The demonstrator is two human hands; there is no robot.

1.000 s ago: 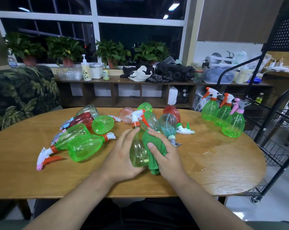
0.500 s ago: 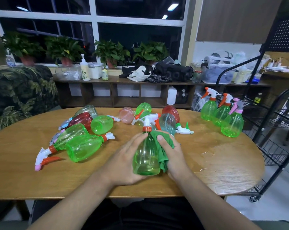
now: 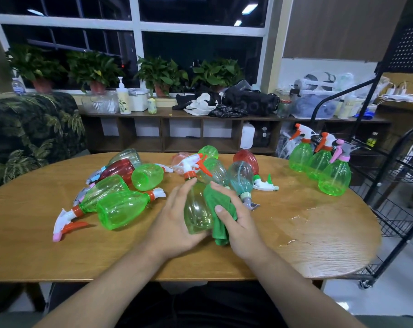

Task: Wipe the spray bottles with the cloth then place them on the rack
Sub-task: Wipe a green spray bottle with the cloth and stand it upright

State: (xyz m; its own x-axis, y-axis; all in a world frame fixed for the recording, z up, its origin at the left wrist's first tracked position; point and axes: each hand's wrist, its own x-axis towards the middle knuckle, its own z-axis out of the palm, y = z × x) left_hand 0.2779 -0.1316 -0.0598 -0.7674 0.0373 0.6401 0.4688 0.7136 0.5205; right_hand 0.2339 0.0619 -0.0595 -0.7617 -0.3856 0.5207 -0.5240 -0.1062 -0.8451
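On the table (image 3: 35, 245), left hand (image 3: 174, 223) grips one pale bottle (image 3: 197, 214); right hand (image 3: 238, 223) pinches one cloth (image 3: 218, 209) against it. Three green bottles (image 3: 319, 162) stand upright.

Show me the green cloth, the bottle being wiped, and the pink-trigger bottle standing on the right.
green cloth (image 3: 215, 197), head view, upper fold.
bottle being wiped (image 3: 197, 214), head view, clear belly.
pink-trigger bottle (image 3: 334, 178), head view, green body.

Person: both forearms showing bare up to left hand (image 3: 174, 223) and right hand (image 3: 241, 223); dark, blackish clothing (image 3: 200, 304) covering the lap, showing between the arms.
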